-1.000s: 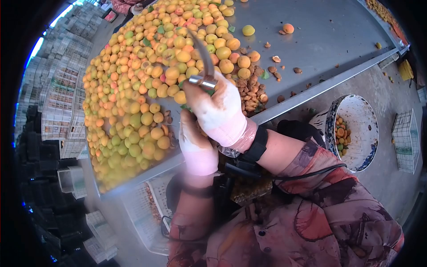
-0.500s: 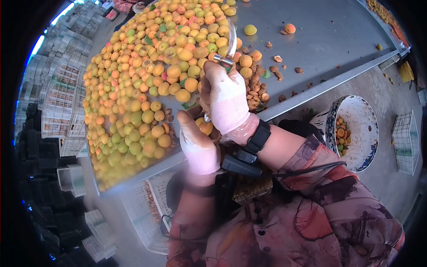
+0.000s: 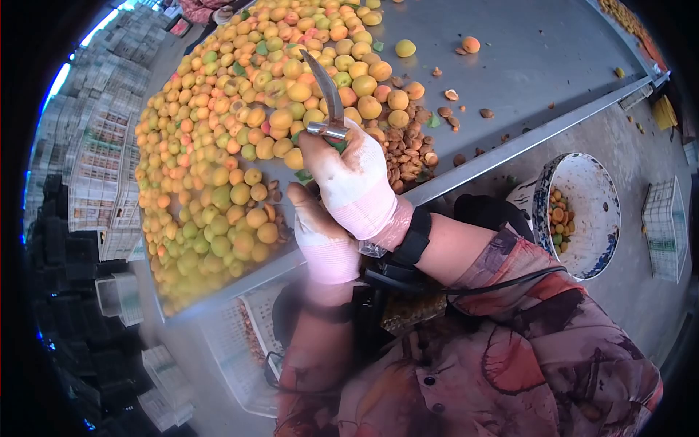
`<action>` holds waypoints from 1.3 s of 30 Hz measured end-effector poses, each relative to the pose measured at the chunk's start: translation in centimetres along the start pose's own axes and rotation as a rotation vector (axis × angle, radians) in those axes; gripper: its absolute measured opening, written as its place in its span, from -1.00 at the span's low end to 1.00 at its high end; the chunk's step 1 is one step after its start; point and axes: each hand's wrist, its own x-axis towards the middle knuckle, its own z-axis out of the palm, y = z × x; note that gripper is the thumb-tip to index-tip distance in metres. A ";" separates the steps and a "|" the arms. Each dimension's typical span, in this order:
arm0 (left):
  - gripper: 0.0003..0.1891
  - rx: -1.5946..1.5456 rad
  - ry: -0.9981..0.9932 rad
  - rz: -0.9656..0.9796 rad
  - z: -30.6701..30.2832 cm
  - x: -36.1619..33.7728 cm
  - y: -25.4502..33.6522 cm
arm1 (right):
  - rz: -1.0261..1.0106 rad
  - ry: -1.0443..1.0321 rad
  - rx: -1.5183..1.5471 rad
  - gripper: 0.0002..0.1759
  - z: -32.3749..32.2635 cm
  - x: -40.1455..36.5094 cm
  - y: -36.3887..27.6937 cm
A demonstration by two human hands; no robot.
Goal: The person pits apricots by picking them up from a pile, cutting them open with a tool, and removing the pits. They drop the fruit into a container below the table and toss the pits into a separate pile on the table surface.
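My right hand [image 3: 354,171], in a stained white glove with a pink cuff, is closed around a small curved knife [image 3: 325,86]. The blade points up and to the left over the fruit; a metal collar shows at its base, and the fingers cover most of the handle. Tucked below and against it, my left hand [image 3: 317,229] is curled, with its thumb upward. The apricot seen in it half a second ago is now hidden behind my right hand. A large heap of apricots [image 3: 240,116] spreads beyond both hands. Brown pits [image 3: 408,149] lie piled just right of them.
The metal table [image 3: 502,62] has a raised rim on my side. On the floor at right stand a white bucket [image 3: 588,240] with cut fruit inside and a white crate [image 3: 664,229]. Another crate [image 3: 226,342] is below the table edge. Stacked crates [image 3: 105,160] line the left.
My right hand has turned and shifted left over my left hand. The knife blade has swung leftward from nearly upright, and the apricot between the hands has gone out of sight.
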 end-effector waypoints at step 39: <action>-0.36 0.199 -0.020 0.191 -2.7 2.1 -1.8 | 0.576 0.054 0.418 -0.83 1.4 1.6 1.6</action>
